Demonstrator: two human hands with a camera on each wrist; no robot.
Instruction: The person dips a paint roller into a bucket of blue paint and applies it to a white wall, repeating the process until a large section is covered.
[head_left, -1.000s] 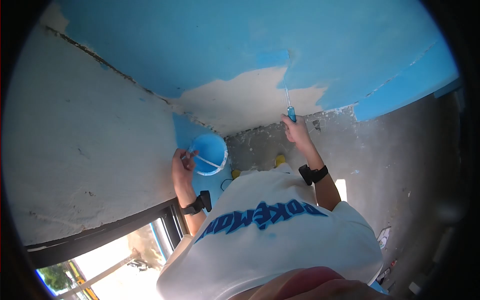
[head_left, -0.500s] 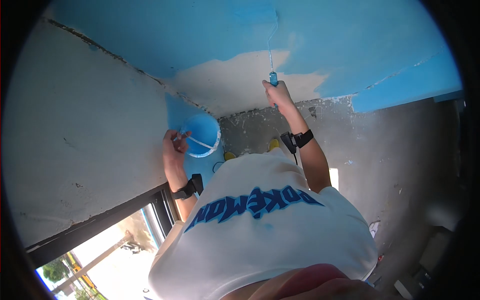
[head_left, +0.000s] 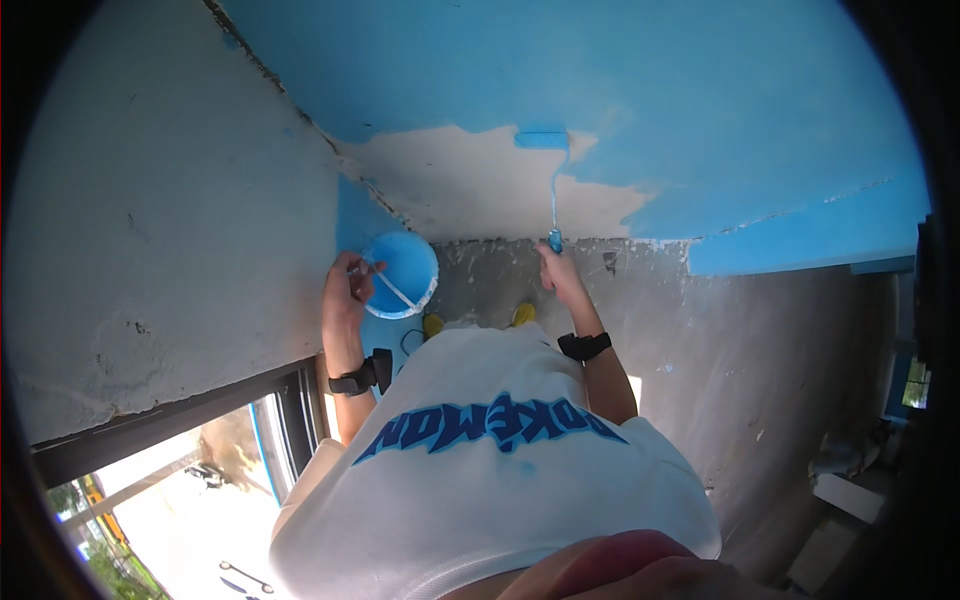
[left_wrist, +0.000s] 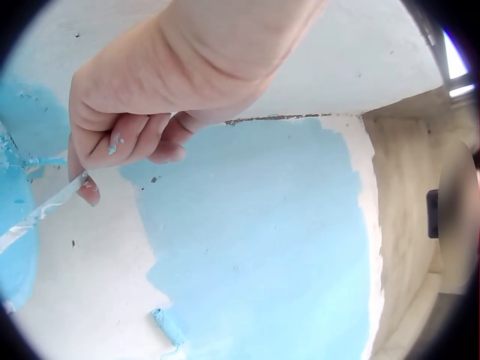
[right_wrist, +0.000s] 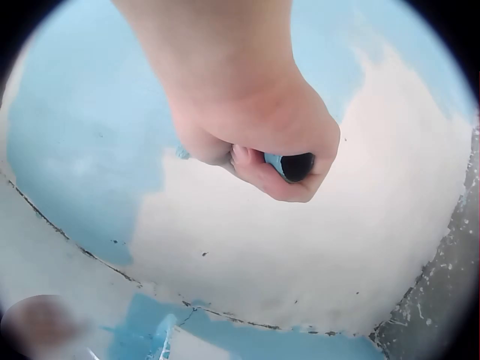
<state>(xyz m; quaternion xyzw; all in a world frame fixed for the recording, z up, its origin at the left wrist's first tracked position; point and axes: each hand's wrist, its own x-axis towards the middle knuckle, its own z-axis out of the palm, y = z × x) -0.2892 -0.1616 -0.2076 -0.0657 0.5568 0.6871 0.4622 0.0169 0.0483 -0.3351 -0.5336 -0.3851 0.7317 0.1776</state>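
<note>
In the head view, my right hand (head_left: 562,272) grips the handle of a paint roller (head_left: 541,140), whose blue head lies against the wall at the border of blue paint and bare white. The right wrist view shows the handle's dark end (right_wrist: 297,166) inside my curled fingers. My left hand (head_left: 345,291) holds the bucket's handle (head_left: 395,288) at the left rim of the blue bucket (head_left: 412,262). Paint spots a finger of that left hand (left_wrist: 131,135) in the left wrist view, where the roller head (left_wrist: 168,327) shows low down.
A cracked seam (head_left: 290,100) separates the whitish side wall (head_left: 180,240) from the blue-painted wall (head_left: 720,110). Grey floor (head_left: 720,360) extends to the right. A window (head_left: 190,480) is at lower left, and white boxes (head_left: 848,497) stand at lower right.
The roller first went up the wall, then came back down to the paint border, with my right hand lower too. My left hand keeps its hold on the bucket's handle.
</note>
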